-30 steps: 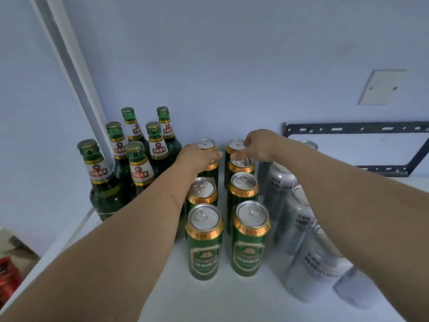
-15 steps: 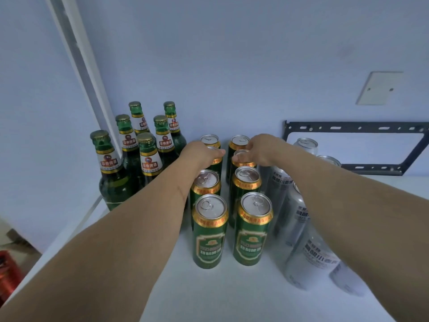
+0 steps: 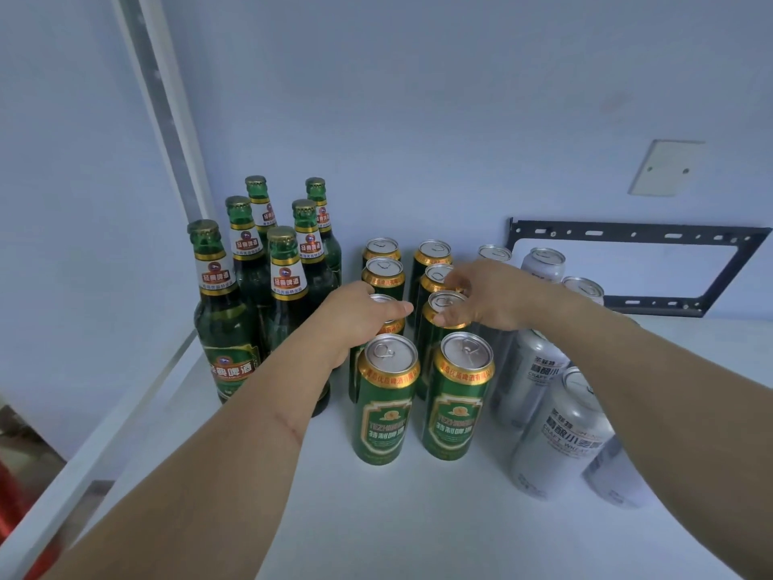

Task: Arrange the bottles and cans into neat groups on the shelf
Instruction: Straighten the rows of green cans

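Both hands have drawn nearer: left hand and right hand grip green cans (second row).

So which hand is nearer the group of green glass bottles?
Left. The left hand rests on a green can top right beside the green glass bottles; the right hand is one can column farther right.

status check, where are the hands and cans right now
Left hand grips second green can in left column. Right hand grips second can in right column. Bottles left, silver cans right, nothing blocking.
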